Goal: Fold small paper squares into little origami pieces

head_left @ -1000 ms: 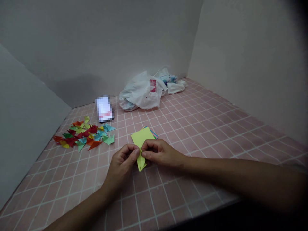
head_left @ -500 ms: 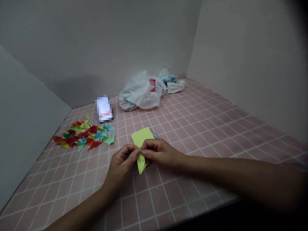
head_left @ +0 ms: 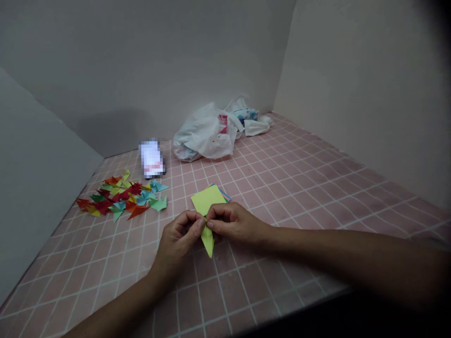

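Note:
Both of my hands pinch a small folded yellow-green paper piece (head_left: 208,241) just above the pink tiled surface (head_left: 282,188). My left hand (head_left: 178,241) grips its upper left edge with thumb and fingers closed. My right hand (head_left: 230,223) pinches the top from the right, fingers curled. The paper's pointed tip hangs down towards me. Right behind my hands lies a stack of square coloured paper sheets (head_left: 207,197) with a yellow-green sheet on top.
A pile of several folded paper shapes (head_left: 121,197) in red, green, blue and yellow lies at the left. A blurred white packet (head_left: 152,159) stands behind it. White plastic bags (head_left: 211,134) sit at the back by the grey walls.
The folded paper's tip has turned and now points further down towards me. Both hands stayed almost in place.

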Available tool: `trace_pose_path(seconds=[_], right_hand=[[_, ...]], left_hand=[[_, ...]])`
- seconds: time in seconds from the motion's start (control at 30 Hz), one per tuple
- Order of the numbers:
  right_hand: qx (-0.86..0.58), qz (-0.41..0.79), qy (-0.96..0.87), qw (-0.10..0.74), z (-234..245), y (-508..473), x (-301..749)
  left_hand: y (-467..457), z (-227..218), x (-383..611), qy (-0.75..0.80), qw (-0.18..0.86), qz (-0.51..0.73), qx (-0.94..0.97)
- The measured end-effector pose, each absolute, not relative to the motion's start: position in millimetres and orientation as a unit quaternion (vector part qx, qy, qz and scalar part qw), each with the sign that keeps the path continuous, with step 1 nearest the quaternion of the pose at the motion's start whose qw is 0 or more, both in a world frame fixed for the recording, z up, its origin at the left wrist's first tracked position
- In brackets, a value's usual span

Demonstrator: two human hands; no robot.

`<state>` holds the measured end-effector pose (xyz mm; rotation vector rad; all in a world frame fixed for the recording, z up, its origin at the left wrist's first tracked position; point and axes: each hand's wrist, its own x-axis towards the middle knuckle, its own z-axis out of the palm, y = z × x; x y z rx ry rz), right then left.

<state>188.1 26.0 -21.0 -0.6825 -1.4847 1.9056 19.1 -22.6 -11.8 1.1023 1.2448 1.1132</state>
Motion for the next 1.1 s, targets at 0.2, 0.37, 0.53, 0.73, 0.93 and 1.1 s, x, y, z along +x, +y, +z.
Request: trace_pose_path(seconds=[0.2, 0.37, 0.53, 0.73, 0.93, 1.1], right_hand=[[-0.255, 0.721, -0.572, 0.296, -19.9, 26.0, 188.8], [-0.242, 0.665, -0.64, 0.299, -20.0, 29.1, 191.0], [-0.232, 0.606, -0.706, 0.283, -20.6, 30.8, 192.2], [-0.227, 0.603, -0.713, 0.279, -20.1, 29.1, 191.2], [-0.243, 0.604, -0.71, 0.27, -19.1, 28.8, 190.6], [-0.262, 0.597, -0.705, 0.28, -20.6, 28.9, 189.3]], left_hand=[[-23.4, -9.3, 19.3, 0.524, 0.535, 0.463, 0.474], [-23.4, -3.7, 19.0, 0.535, 0.507, 0.456, 0.498], [-22.3, -0.6, 17.2, 0.547, 0.497, 0.432, 0.517], [-24.2, 3.7, 20.1, 0.562, 0.5, 0.424, 0.504], [-24.5, 1.7, 20.3, 0.561, 0.518, 0.428, 0.483], [-23.7, 4.0, 20.7, 0.551, 0.517, 0.424, 0.5]])
